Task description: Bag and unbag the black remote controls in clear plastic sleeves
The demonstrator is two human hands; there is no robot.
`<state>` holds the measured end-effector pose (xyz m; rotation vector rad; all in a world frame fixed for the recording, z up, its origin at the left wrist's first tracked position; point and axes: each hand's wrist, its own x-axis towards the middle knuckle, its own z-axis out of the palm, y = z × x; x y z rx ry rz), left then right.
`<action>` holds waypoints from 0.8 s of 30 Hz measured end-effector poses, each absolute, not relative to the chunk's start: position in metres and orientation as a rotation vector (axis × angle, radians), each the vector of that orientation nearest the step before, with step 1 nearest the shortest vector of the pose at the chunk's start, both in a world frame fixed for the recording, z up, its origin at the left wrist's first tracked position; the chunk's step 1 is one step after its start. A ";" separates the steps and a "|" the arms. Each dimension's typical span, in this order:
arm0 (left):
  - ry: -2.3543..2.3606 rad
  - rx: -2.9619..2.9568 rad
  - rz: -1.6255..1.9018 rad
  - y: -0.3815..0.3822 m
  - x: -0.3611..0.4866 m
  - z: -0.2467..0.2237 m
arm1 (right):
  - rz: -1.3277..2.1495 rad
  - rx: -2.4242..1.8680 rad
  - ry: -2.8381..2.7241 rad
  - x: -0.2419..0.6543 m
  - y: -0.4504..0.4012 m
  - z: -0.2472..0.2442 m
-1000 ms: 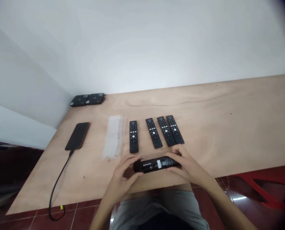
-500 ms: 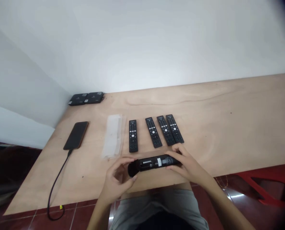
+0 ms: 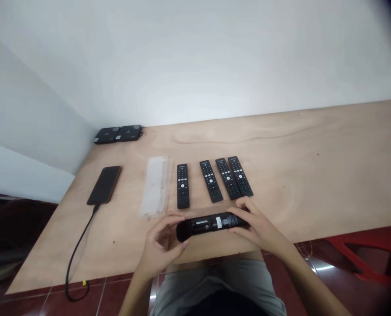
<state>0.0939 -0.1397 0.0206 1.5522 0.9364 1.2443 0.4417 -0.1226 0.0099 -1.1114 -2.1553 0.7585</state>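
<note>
Black remote control (image 3: 211, 224), back side up (label showing), sits crosswise over the plywood table (image 3: 297, 188), just below four other remotes (image 3: 210, 181), gripped at one end by the right hand (image 3: 257, 226) with curled fingers; the left hand (image 3: 160, 245) hovers half-open beside the other end.

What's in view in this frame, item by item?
Held remote control: 1, black, gripped by the right hand near the table's front edge
Remote controls: 4, black, lying in a row on the table
Plastic sleeve: 1, translucent, left of the row
Smartphone: 1, black, left side of the table
Cable: 1, black, from smartphone over the table edge
Flat boxes: 2, black, far left corner
Plywood table: 1, tan, under everything
Wall: 1, white, behind the table
Floor tiles: several, dark red, below
Left hand: 1, bare, at the held remote control's end
Right hand: 1, bare, around the held remote control
</note>
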 end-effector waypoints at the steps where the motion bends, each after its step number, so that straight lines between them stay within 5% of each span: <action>1: 0.934 1.551 1.243 -0.140 0.094 0.021 | 0.761 -1.114 -2.161 0.442 -0.123 0.011; 24: 0.952 1.517 1.265 -0.142 0.094 0.014 | 0.761 -1.086 -2.191 0.441 -0.122 0.012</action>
